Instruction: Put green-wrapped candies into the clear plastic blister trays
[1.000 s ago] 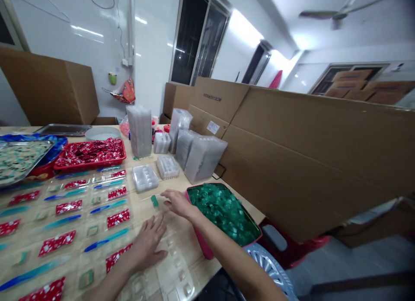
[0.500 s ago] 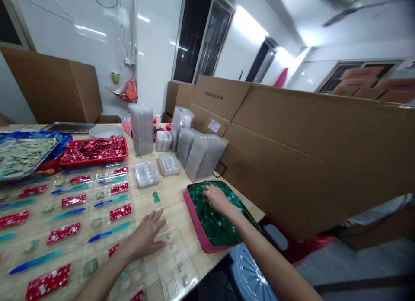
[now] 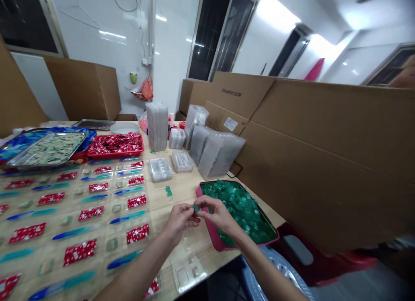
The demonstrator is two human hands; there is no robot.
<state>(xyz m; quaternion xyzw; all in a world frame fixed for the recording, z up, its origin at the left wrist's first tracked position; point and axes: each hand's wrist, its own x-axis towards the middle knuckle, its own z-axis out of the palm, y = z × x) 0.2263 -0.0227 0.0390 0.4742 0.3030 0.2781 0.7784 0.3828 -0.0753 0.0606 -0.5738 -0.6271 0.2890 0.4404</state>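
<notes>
My left hand [image 3: 180, 222] and my right hand [image 3: 216, 213] meet above the table at the near side of a pink tin [image 3: 211, 232]. Between their fingertips is a small green piece [image 3: 196, 208], which both hands pinch. Many shiny green pieces [image 3: 238, 206] fill the tin. Below my hands lies a clear plastic tray [image 3: 188, 273] with moulded hollows, partly hidden by my forearms. Another green piece [image 3: 168, 191] rests on the table beyond my left hand.
Rows of clear trays at left hold blue pens [image 3: 128, 217], red dotted packets [image 3: 138, 234] and small blocks [image 3: 112, 244]. Behind stand a red tray [image 3: 142, 148] of packets, a metal tray [image 3: 16, 162] and stacked clear containers [image 3: 157, 128]. A cardboard sheet [image 3: 308, 154] walls off the right.
My right hand has come out of the tin to the left, bringing a green piece. My left hand has risen from the table to meet it. The view has turned left.
</notes>
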